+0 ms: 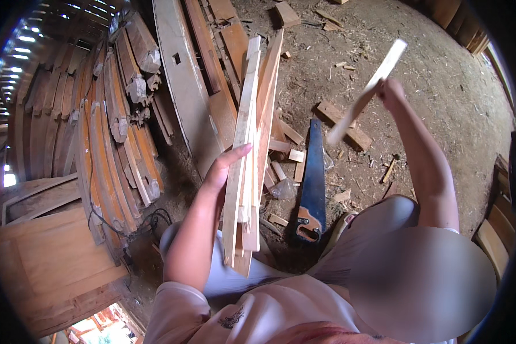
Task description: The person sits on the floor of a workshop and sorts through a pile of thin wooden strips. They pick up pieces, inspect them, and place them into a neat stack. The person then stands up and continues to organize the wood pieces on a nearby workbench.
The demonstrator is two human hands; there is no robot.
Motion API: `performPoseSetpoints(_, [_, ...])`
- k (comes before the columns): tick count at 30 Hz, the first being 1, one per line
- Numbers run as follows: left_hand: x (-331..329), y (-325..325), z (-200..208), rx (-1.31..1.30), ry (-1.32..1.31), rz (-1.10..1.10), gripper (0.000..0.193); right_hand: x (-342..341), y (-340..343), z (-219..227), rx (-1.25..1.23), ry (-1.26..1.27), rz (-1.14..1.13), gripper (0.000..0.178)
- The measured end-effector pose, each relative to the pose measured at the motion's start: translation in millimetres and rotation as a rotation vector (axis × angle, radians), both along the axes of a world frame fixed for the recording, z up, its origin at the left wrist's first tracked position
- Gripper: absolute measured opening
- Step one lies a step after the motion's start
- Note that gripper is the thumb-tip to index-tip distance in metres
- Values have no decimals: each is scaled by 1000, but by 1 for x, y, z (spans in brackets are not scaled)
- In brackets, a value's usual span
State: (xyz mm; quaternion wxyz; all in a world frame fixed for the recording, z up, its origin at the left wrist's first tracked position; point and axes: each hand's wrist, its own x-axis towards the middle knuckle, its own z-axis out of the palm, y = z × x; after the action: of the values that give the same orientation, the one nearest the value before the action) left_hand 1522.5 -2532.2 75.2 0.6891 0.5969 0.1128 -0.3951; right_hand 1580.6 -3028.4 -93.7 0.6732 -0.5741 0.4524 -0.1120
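Head view: your left hand (pixel 219 170) clasps a bundle of slats (pixel 237 192), thumb laid across its face; I cannot tell how the other fingers sit, as the wood hides them. The slats run lengthwise away from you, left of a saw (pixel 317 172) lying on the ground (pixel 441 74). Your right hand (pixel 391 94) has its fingers curled round a stick (pixel 392 61) near mid-length, well apart from the bundle, its lower end blurred
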Motion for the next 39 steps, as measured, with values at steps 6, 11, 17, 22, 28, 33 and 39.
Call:
performPoseSetpoints(6, [15,1,-26,-31,-132,93,56,-34,67,-85,-5,283,392,22])
performPoseSetpoints(11, [25,17,-42,-206,-36,72,66,-33,88,-61,-320,594,762,33])
performPoseSetpoints(17, [25,-13,-30,-62,0,19,61,-16,165,140,17,169,865,63])
performPoseSetpoints(22, [6,-74,-36,212,-500,118,70,-55,263,207,56,202,890,80])
performPoseSetpoints(28, [-9,-108,-44,593,-696,35,69,-62,275,141,-37,13,696,44])
performPoseSetpoints(33, [-5,-86,-25,637,-866,-113,99,-60,284,157,160,-139,612,39])
performPoseSetpoints(39, [26,-67,-37,3,-629,104,98,-50,281,167,430,-239,670,26])
